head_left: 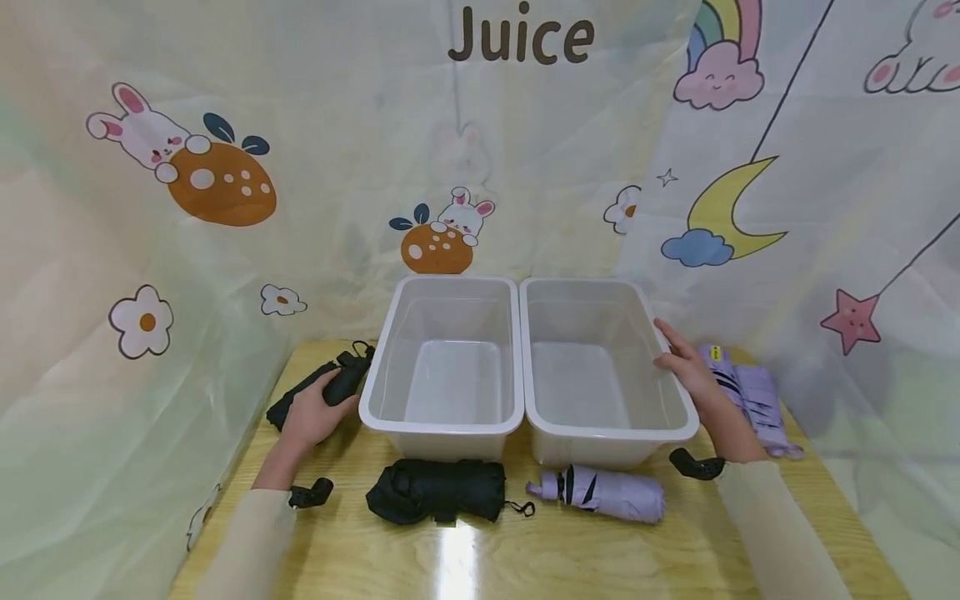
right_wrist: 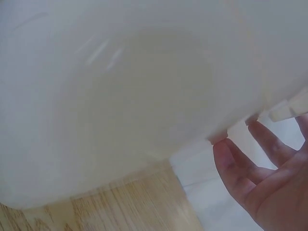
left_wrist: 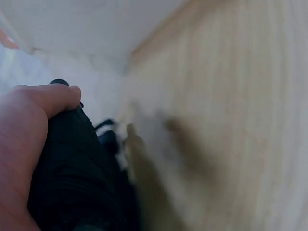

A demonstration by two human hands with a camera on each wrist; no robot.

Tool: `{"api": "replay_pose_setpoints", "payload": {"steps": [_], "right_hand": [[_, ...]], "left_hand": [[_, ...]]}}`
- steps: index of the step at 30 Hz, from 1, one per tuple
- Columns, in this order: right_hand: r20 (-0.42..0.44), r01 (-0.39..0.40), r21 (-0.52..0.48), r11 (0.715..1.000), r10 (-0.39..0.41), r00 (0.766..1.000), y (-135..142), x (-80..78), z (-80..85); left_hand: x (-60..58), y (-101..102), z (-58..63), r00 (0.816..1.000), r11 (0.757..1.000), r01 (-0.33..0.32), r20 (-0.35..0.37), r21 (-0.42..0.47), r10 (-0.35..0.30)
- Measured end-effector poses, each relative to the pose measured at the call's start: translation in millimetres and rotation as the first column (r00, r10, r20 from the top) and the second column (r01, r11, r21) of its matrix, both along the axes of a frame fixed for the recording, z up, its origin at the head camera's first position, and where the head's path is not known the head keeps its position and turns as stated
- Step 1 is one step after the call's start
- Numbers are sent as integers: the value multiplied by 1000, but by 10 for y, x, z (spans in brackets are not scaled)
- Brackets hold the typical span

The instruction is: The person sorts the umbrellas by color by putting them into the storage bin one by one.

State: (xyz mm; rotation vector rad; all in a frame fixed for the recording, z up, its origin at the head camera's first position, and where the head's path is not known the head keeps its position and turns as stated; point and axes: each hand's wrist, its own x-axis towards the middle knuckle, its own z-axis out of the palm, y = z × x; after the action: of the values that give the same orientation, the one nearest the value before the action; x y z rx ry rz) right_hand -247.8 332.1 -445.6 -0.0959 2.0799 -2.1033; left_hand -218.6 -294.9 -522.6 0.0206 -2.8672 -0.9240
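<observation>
My left hand (head_left: 313,412) holds a folded black umbrella (head_left: 347,379) at the table's left side, thumb laid along it in the left wrist view. A second black bundle lies close against it there, partly hidden. On the right, my right hand (head_left: 697,375) rests its fingertips at the outer rim of the right white bin (head_left: 611,435). The left white bin (head_left: 442,429) stands beside it; no items show inside either. In front lie another folded black umbrella (head_left: 442,490) with a cord loop and a folded lilac umbrella (head_left: 611,494).
More lilac umbrellas (head_left: 761,404) lie on the wooden table (head_left: 570,558) beyond my right wrist, against the right side. A printed cloth (head_left: 337,167) hangs close behind the bins and along both sides of the table.
</observation>
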Motion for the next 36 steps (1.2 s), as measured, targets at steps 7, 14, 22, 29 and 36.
{"api": "replay_pose_setpoints", "payload": {"steps": [7, 14, 22, 29, 36], "right_hand": [[1, -5, -12, 1000, 5, 1000, -10, -14, -19], [-11, -15, 15, 1000, 15, 1000, -7, -20, -7], [-7, -3, 25, 1000, 4, 1000, 6, -20, -10], [-4, -16, 42, 999, 16, 1000, -13, -12, 12], [-7, -13, 50, 999, 14, 1000, -13, -10, 13]], "left_hand": [[1, 31, 313, 999, 999, 40, -37, 30, -38], [-80, -44, 626, 979, 993, 117, -171, 32, -110], [-244, -109, 975, 961, 980, 200, -198, 4, -195], [-393, 39, 1339, 935, 954, 292, -190, -66, -300], [-590, 318, 1590, 915, 924, 373, -129, -85, -381]]}}
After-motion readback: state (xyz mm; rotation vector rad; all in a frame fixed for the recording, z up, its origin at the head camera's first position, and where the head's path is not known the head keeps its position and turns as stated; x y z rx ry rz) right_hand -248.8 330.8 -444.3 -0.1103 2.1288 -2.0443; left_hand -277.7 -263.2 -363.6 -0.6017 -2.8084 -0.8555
